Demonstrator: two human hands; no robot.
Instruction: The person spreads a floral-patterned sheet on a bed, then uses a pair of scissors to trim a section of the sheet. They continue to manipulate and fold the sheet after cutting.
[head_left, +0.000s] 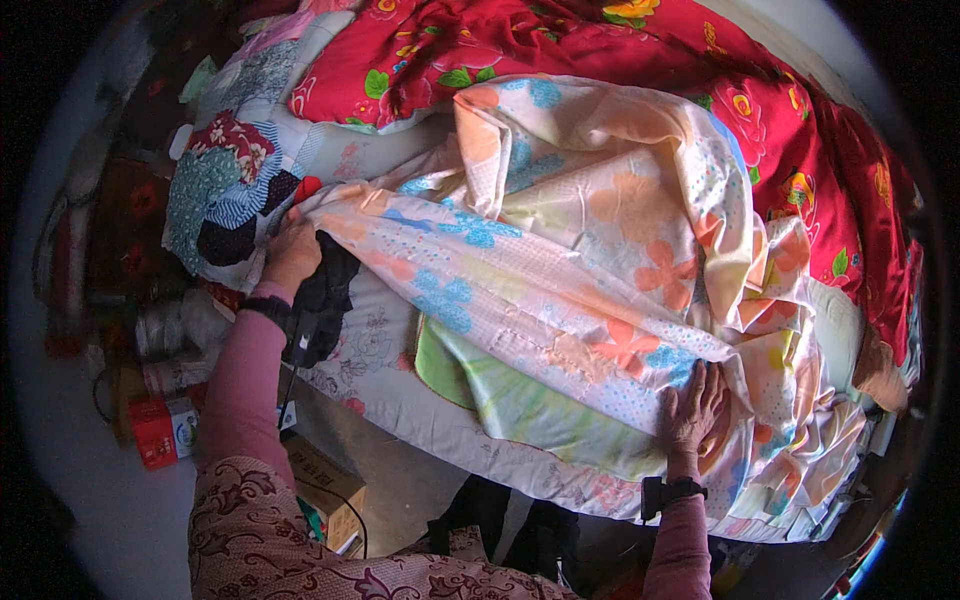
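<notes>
A pale bed sheet (520,270) with orange, blue and yellow flowers lies loosely spread and bunched across the bed. Its far-left corner is pinched in my left hand (293,252), with the cloth pulled into a taut strip toward the right. My right hand (693,408) rests on the sheet near the bed's front right, fingers stretched out and apart. From beneath the sheet's near edge shows a light green cloth (520,405). Beside my left hand lies a crumpled black cloth (332,300).
A red flowered quilt (600,50) is heaped along the far side. At the left end sits a patchwork pillow (228,185). The mattress (385,385) ends just in front of me. On the floor at left stand a red box (152,432) and a cardboard box (328,485).
</notes>
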